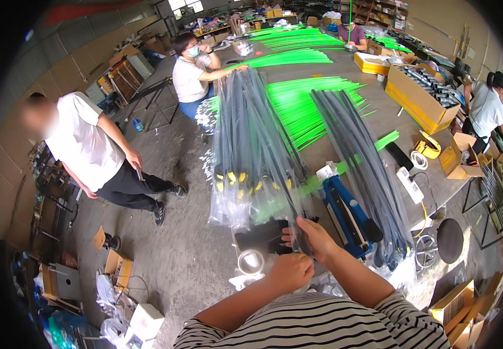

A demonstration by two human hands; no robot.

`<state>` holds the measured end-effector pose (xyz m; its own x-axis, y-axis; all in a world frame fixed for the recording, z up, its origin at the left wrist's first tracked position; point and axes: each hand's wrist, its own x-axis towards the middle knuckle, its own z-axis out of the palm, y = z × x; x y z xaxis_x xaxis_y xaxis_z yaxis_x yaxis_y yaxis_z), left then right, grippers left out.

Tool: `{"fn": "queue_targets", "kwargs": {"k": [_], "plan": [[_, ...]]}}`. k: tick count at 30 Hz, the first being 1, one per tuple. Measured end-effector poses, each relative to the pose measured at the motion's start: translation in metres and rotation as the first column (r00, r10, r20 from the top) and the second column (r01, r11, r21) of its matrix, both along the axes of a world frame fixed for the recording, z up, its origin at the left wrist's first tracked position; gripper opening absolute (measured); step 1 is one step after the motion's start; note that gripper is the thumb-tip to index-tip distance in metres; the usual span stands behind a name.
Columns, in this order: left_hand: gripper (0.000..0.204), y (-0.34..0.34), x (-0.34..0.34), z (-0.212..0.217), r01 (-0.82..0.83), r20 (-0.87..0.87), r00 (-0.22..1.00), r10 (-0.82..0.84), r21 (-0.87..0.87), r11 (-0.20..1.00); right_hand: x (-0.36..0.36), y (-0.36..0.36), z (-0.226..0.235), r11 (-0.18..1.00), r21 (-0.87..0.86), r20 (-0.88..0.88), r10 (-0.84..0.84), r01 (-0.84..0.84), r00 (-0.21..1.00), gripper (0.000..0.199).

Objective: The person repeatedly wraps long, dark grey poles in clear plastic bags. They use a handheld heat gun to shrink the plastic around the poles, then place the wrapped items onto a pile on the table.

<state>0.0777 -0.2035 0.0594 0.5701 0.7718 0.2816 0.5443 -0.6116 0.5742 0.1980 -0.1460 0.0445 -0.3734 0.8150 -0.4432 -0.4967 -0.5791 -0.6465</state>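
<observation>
Grey worktable (379, 125) runs from near to far, strewn with bright green rods (306, 104), with a second bundle of dark rods (359, 157) lying to the right and a blue tool (344, 212) near its near end. Clear plastic-wrapped bundle of dark rods (251, 139) lies lengthwise on the table's left part, its near end at the near edge. Right hand (312, 235) pinches the plastic at that near end, fingers narrow; left hand (289, 271) is fisted just beside it, beside a tape roll (251, 262), contents cannot be told.
</observation>
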Motion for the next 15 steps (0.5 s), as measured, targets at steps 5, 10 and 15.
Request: {"fn": "queue_targets", "kwargs": {"k": [5,10,15], "plan": [[0.026,-0.043,0.025,0.006,-0.043,-0.114,0.993,0.037,-0.057,0.997,0.016,-0.007,-0.027,0.994,0.078,0.026,0.078,-0.079,0.997,0.021],[0.027,-0.073,0.020,0.009,-0.257,-0.145,0.961,0.234,-0.171,0.951,0.048,-0.030,-0.031,0.974,0.218,0.105,0.032,-0.055,0.994,0.018],[0.020,-0.070,-0.011,-0.016,-0.502,0.042,0.852,0.522,-0.217,0.837,0.085,-0.077,-0.018,0.822,0.497,0.546,-0.047,-0.279,0.836,0.026]]}}
